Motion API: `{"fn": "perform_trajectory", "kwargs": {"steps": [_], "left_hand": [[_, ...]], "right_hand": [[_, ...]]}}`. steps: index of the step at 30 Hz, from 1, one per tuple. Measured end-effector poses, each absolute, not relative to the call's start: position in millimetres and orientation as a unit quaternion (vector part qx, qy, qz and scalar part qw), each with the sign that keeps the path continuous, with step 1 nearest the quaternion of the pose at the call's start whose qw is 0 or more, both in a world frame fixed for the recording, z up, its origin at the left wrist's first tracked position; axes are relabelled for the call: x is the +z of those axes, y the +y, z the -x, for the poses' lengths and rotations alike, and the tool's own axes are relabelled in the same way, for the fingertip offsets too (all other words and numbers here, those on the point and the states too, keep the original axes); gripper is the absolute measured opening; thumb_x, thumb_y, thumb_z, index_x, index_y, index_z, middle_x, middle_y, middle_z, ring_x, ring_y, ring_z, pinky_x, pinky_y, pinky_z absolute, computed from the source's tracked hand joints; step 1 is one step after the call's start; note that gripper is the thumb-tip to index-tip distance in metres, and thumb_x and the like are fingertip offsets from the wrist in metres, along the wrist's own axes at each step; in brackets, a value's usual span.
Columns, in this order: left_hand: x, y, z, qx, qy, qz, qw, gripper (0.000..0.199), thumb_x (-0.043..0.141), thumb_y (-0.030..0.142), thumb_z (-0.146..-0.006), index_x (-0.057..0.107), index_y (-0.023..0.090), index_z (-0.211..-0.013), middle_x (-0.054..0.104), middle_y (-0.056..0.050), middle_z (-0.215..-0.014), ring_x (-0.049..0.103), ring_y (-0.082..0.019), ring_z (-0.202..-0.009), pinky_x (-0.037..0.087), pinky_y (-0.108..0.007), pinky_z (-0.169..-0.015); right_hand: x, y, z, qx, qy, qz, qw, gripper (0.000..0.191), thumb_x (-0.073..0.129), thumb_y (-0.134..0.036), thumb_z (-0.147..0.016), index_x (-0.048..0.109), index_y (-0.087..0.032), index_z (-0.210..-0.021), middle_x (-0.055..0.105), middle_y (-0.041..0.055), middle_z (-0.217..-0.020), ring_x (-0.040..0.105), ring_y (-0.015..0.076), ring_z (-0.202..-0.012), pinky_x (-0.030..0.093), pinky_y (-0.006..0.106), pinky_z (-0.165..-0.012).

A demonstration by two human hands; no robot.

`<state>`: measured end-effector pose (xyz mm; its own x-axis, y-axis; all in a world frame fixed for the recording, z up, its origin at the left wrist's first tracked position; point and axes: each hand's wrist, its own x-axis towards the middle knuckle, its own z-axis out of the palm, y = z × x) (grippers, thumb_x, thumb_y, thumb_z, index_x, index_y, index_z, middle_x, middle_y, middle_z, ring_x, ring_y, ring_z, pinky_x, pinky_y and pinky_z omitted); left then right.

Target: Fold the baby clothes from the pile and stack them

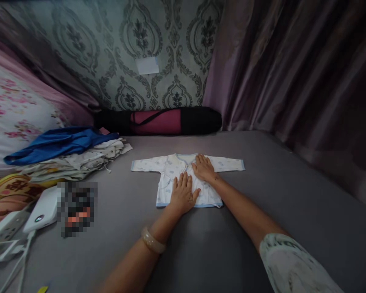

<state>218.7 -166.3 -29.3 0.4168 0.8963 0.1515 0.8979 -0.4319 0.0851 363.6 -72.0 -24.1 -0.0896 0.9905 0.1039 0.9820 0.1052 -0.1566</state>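
A small white baby shirt [166, 187] with blue trim and a faint print lies spread flat on the grey sheet, both sleeves stretched out sideways. My left hand [184, 193] rests flat on its lower front, fingers extended, with a pale bangle on the wrist. Higher up and to the right, my right hand [203, 167] lies flat on the chest near the neckline, fingers extended. Both hands touch the cloth without gripping it, and they cover part of the front.
At left lie a blue garment [61, 140] on folded pale clothes [88, 158], a white power bank [44, 209] with cables, and a power strip [7, 228]. A black-and-maroon long bag [158, 122] lies along the wall. Purple curtains [250, 69] hang at right.
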Motion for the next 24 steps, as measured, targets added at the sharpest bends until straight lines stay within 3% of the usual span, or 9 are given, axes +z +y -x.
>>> {"fn": "perform_trajectory", "kwargs": {"steps": [4,8,13,16,24], "left_hand": [[-30.0,-168.4,-219.8,-0.084,-0.539,0.838,-0.003,0.070,0.019,0.055,-0.096,0.034,0.009,-0.147,0.026,-0.018,-0.155,0.022,-0.034,-0.144,0.018,-0.064,-0.112],[-24.9,-167.9,-220.8,-0.079,-0.537,0.840,-0.021,0.072,0.017,0.056,-0.096,0.031,0.008,-0.147,0.023,-0.018,-0.156,0.019,-0.033,-0.145,0.015,-0.065,-0.112],[-8.3,-169.1,-206.6,-0.056,-0.524,0.846,-0.078,0.073,0.016,0.060,-0.095,0.030,0.011,-0.148,0.022,-0.017,-0.157,0.018,-0.031,-0.145,0.018,-0.061,-0.114],[-5.7,-172.4,-191.5,-0.078,-0.562,0.822,-0.048,0.074,0.014,0.060,-0.095,0.030,0.012,-0.149,0.023,-0.017,-0.156,0.017,-0.030,-0.146,0.017,-0.056,-0.116],[-7.5,-171.2,-176.7,-0.041,-0.577,0.815,-0.031,0.073,0.020,0.059,-0.096,0.033,0.008,-0.146,0.029,-0.020,-0.154,0.023,-0.032,-0.144,0.022,-0.054,-0.114]], "right_hand": [[-25.2,-57.7,-362.4,0.005,-0.722,0.683,0.106,0.061,0.025,-0.038,-0.098,0.033,-0.001,-0.146,0.032,0.0174,-0.153,0.024,0.0280,-0.142,0.015,0.045,-0.115],[-25.4,-53.8,-364.9,-0.006,-0.720,0.684,0.118,0.059,0.025,-0.039,-0.098,0.036,-0.004,-0.145,0.035,0.0161,-0.151,0.027,0.0267,-0.141,0.015,0.045,-0.115],[-16.4,-79.0,-365.2,0.009,-0.739,0.666,0.103,0.058,0.025,-0.038,-0.098,0.035,-0.008,-0.146,0.030,0.0158,-0.154,0.023,0.0281,-0.143,0.014,0.049,-0.115],[-16.1,-113.8,-363.2,0.009,-0.759,0.645,0.094,0.059,0.024,-0.043,-0.098,0.035,-0.013,-0.147,0.024,0.0163,-0.156,0.017,0.0306,-0.144,0.016,0.054,-0.114],[-21.8,-161.2,-360.6,-0.003,-0.798,0.599,0.068,0.057,0.021,-0.043,-0.099,0.036,-0.015,-0.147,0.030,0.0162,-0.154,0.026,0.0305,-0.142,0.021,0.057,-0.111]]}}
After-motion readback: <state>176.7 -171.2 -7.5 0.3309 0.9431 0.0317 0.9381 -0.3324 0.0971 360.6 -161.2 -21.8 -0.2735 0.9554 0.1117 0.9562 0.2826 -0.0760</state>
